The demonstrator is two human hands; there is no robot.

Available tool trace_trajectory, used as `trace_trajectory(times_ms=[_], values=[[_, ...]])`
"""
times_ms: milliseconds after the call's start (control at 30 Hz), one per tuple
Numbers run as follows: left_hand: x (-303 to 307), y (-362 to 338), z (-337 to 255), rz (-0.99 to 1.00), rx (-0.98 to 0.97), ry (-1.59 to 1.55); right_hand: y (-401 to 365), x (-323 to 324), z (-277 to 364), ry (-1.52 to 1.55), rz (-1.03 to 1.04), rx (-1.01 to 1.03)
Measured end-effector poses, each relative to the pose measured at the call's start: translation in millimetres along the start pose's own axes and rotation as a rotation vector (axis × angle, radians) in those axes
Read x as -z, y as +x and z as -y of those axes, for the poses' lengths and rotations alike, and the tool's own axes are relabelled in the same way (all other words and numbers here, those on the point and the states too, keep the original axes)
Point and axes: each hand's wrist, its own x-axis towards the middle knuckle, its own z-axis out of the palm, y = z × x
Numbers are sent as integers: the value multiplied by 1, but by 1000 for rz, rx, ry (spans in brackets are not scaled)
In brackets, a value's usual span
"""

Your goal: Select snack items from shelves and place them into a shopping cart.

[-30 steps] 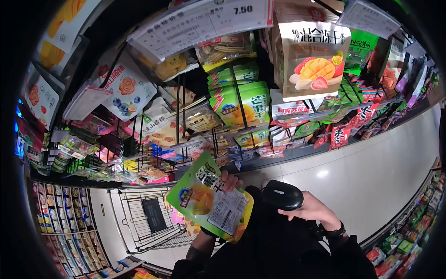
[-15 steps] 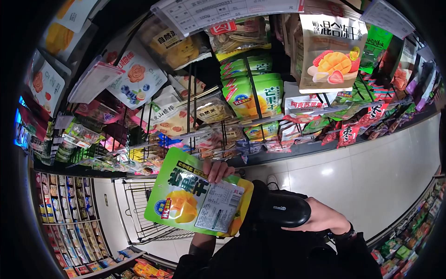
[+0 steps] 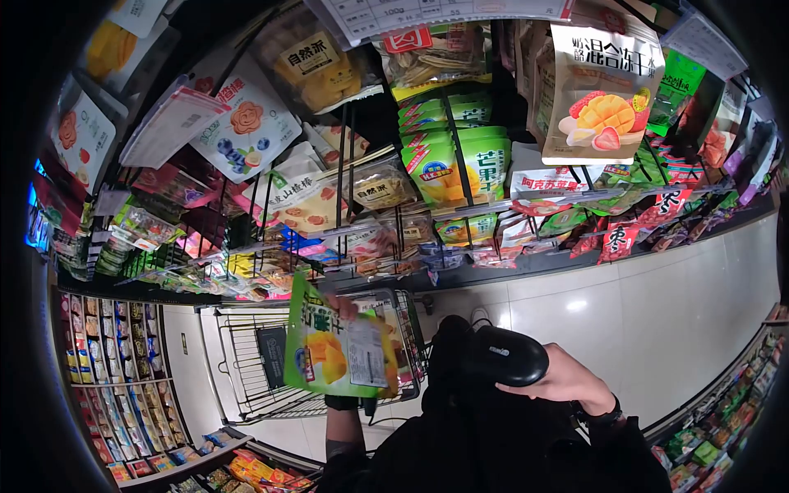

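Observation:
In my left hand (image 3: 343, 307) is a green bag of dried mango (image 3: 327, 355), gripped at its upper edge with the fingers over the front. The bag is tilted, and a white label panel with a barcode-like block faces me. It hangs over the wire shopping cart (image 3: 238, 329), hiding part of it. My right hand (image 3: 569, 380) is wrapped around a black handheld scanner (image 3: 505, 357), held in front of my body. Most of its fingers are hidden beneath the scanner.
Shelves ahead carry hanging snack bags, among them green mango bags (image 3: 481, 168) and a mixed freeze-dried fruit bag (image 3: 604, 99). In the cart lie a dark flat item (image 3: 272, 357) and another package (image 3: 393, 316). More stocked shelves (image 3: 115, 353) stand left; tiled floor (image 3: 625, 320) lies right.
My left hand has moved the dried mango bag away from the scanner, over the cart, and turned it more upright. More of the cart now shows. My right hand has barely shifted.

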Motion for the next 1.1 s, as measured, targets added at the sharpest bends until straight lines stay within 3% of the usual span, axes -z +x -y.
trace_trajectory(times_ms=[67,100,167,200,233,300,333,400,433,467,533,600,667,700,833,933,1100], values=[[28,-35,-25,-287,-56,269,1,1,-6,45,-37,-54],[98,-52,-31,-453,1,396,2,2,-16,100,-27,-63],[140,-57,-33,-618,20,590,3,2,-19,114,-42,-92],[121,-52,-36,-618,-24,656,4,3,-20,118,-49,-104],[176,-67,-32,-611,-35,729,6,4,-23,112,-46,-92],[251,-93,-19,-679,97,1233,8,4,-28,100,-37,-65],[254,-96,-18,-705,169,1485,9,4,-30,103,-51,-76],[246,-105,0,-615,303,1442,11,5,-31,111,-84,-97],[246,-105,9,-508,271,1779,11,4,-31,97,-94,-109],[246,-104,20,-517,314,1896,12,4,-30,83,-103,-121],[223,-87,36,-377,194,1835,13,3,-29,69,-110,-124],[158,-53,45,-218,302,1477,11,2,-32,61,-118,-111],[94,-20,60,-70,168,1411,11,2,-30,65,-137,-132],[32,-3,54,-19,111,1393,10,3,-27,60,-145,-140],[-55,59,77,101,-183,1220,6,4,-21,82,-169,-206],[-67,110,108,34,-380,1246,2,4,-18,102,-204,-236],[-64,149,143,-51,-284,980,-7,5,-41,110,-256,-207]])
